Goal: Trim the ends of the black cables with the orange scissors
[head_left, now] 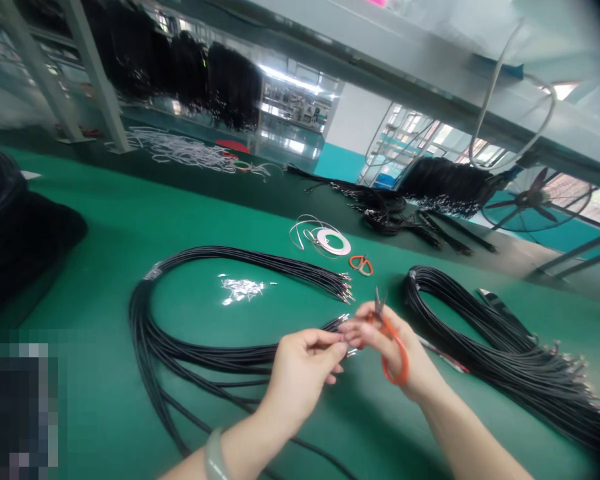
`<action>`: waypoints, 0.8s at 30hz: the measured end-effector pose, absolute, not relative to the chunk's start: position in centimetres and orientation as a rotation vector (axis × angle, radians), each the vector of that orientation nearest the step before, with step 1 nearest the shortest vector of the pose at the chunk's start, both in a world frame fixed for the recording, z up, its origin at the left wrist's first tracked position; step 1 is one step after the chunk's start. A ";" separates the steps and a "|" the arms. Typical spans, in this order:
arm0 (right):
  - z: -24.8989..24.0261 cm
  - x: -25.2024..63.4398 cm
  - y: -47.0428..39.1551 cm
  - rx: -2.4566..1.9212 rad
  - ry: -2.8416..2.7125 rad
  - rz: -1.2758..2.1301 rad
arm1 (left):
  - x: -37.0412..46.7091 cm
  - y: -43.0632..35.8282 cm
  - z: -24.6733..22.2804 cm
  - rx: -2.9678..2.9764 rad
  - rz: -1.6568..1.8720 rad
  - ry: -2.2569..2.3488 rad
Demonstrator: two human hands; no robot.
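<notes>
My left hand (307,377) is closed in a pinch at the centre; what lies between its fingertips is too small to make out. My right hand (395,340) holds orange-handled scissors (403,363), their blades pointing up and away, and its fingertips meet those of my left hand. Beneath and behind the hands, a looped bundle of black cables (145,320) has both its metal-tipped ends near my fingers. Small white pieces (243,289) lie in a pile inside the loop.
Beyond the hands are a white ring-shaped roll (334,242) and a second orange-handled pair of scissors (361,265). Another cable bundle (475,333) lies right. A black heap (25,227) stands left; white strips (185,150) lie at the back.
</notes>
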State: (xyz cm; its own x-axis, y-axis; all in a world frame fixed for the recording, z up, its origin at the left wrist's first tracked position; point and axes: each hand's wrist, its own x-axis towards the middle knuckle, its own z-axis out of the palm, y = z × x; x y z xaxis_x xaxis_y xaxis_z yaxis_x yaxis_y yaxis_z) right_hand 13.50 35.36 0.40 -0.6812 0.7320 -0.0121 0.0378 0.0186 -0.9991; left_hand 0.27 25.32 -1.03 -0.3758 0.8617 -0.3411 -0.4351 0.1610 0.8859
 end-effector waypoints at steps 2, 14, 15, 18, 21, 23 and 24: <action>-0.5 14.1 34.1 -0.752 -1.689 1.724 | 0.5 25.5 -1.2 0.452 1.473 1.314; -1.0 13.6 33.0 -0.775 -1.544 1.639 | 0.8 25.6 -1.5 0.484 1.451 1.322; -1.1 13.6 33.0 -0.786 -1.535 1.640 | 0.9 25.6 -1.5 0.486 1.448 1.322; -1.4 13.6 33.0 -0.805 -1.481 1.685 | 1.0 25.6 -1.6 0.494 1.441 1.336; -1.7 13.5 33.1 -0.823 -1.404 1.761 | 0.9 25.6 -1.8 0.534 1.439 1.341; -1.8 13.5 33.1 -0.831 -1.375 1.803 | 0.9 25.5 -2.0 0.584 1.452 1.339; -1.8 13.5 33.2 -0.835 -1.371 1.817 | 0.9 25.5 -2.1 0.615 1.465 1.344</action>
